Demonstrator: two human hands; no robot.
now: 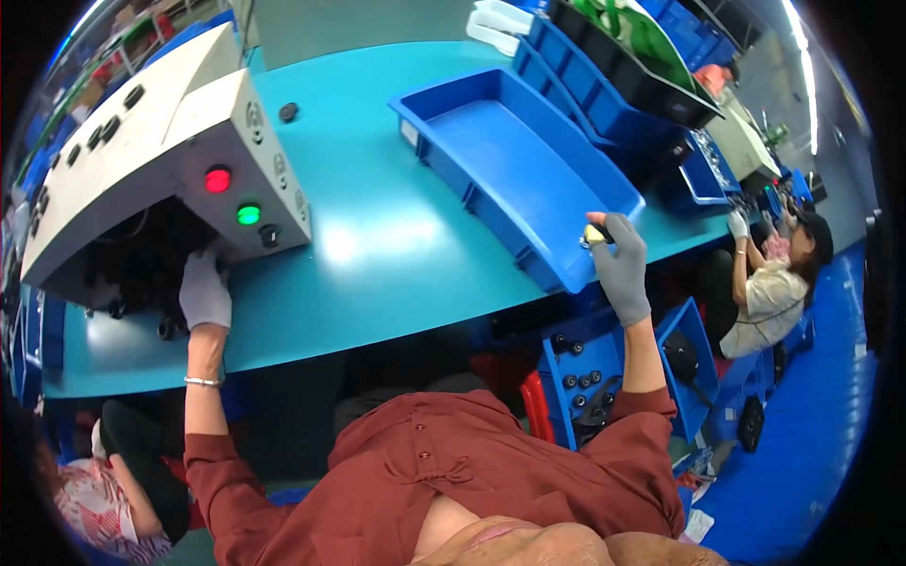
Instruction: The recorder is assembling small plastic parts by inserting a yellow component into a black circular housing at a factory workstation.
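In a pale glove, my left hand (205,291) reaches into the dark opening of a white machine (179,156) at the left of the bench. Its fingertips are lost among the black parts there, so its grip cannot be made out. My right hand (623,269), gloved in grey with bare fingertips, is closed on a small yellow and metallic part (595,234). It hovers over the near right corner of a blue tray (514,156). On the machine's front glow a red button (218,179) and a green button (248,215).
Stacked crates (604,90) rise at the back right. Below the bench, a blue bin (557,406) contains black wheels (583,380). A small black ring (289,112) lies behind the machine on the teal bench (377,245). Co-workers sit at the right (769,307) and lower left (99,500).
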